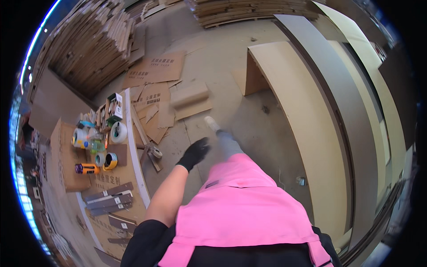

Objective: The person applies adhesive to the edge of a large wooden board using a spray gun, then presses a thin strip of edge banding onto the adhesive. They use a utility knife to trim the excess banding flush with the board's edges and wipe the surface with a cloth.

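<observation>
- Left hand [195,154] near the table [137,167], can't tell its grip; right hand unseen!
- Tape dispenser [155,151] beside the edge: stray swipes could snag it!
- Cardboard [192,99] near the shoe [210,121] might slip underfoot!

Head view: fisheye on the person's head, facing down and forward
Pink apron [244,213]: nearest, lower middle
Floor [222,58]: farther below
Brown stack [253,11]: far off, top edge
</observation>
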Demonstrator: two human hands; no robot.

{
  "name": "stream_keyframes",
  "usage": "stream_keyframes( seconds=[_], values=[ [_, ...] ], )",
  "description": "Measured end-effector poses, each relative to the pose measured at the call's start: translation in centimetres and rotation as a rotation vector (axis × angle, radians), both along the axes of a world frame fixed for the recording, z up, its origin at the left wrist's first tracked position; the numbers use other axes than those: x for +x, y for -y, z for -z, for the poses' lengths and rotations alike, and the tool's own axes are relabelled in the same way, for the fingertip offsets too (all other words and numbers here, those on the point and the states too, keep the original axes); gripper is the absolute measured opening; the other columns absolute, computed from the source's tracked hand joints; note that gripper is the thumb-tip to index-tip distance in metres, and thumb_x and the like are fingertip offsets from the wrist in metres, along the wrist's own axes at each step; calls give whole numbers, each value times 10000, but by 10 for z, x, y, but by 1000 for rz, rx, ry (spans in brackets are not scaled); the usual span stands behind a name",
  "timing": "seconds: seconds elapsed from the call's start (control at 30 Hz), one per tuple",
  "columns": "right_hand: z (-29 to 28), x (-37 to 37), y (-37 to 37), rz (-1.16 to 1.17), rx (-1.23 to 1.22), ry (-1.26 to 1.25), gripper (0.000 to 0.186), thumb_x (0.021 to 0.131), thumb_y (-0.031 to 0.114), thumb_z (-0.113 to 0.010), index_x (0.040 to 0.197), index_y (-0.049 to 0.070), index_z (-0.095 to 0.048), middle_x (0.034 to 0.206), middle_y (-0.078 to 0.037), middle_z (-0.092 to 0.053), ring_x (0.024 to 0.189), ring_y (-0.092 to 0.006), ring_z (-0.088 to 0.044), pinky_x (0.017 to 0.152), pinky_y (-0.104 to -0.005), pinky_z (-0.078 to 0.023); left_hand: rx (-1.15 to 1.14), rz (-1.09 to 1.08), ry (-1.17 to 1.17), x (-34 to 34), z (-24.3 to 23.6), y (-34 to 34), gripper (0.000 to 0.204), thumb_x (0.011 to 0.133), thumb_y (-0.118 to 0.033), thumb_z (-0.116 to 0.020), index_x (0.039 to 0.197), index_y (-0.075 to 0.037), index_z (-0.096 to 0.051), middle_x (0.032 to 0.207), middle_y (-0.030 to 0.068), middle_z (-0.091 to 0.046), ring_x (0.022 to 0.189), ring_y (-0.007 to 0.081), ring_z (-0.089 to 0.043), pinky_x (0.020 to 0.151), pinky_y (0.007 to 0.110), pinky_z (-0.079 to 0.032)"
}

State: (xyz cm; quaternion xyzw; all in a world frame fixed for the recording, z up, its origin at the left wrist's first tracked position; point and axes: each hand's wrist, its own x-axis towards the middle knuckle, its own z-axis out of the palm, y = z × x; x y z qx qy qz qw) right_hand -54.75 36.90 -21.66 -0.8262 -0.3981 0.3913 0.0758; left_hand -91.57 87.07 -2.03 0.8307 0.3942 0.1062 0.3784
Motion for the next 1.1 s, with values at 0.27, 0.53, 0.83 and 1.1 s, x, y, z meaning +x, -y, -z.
stream_keyframes(
  seconds=[0.27,0.53,0.83,1.1],
  values=[
    [-173,20,-259,350,12,-410,149,794,128,-615,856,-7,-597,643,-156,-621,578,-259,-644,515,-375,-509,-43,60,-373,-25,-56,14,518,889,-415,-523,1283,-79,-514,1236,193,-573,1132,348,-553,966,425,-432],
    [-197,37,-349,566,271,-686,95,798,86,-601,806,41,-517,590,-69,-552,478,-155,-547,440,-295,-428,-310,136,-726,-63,11,-45,514,889,-402,-525,1193,11,-555,1135,222,-617,1049,370,-593,911,422,-463],
    [-218,69,-499,328,179,-700,92,824,95,-573,843,37,-504,640,-71,-560,532,-153,-579,479,-290,-466,-231,-76,-317,11,-23,-125,415,922,-325,-477,1184,-13,-556,1152,214,-601,1043,369,-586,904,419,-463],
    [-190,37,-729,24,175,-576,90,836,115,-572,869,36,-546,638,-67,-581,530,-155,-584,481,-296,-463,-181,-464,-422,-179,98,-109,446,902,-353,-537,1206,-30,-575,1183,207,-603,1088,350,-579,947,402,-448]
  ],
)
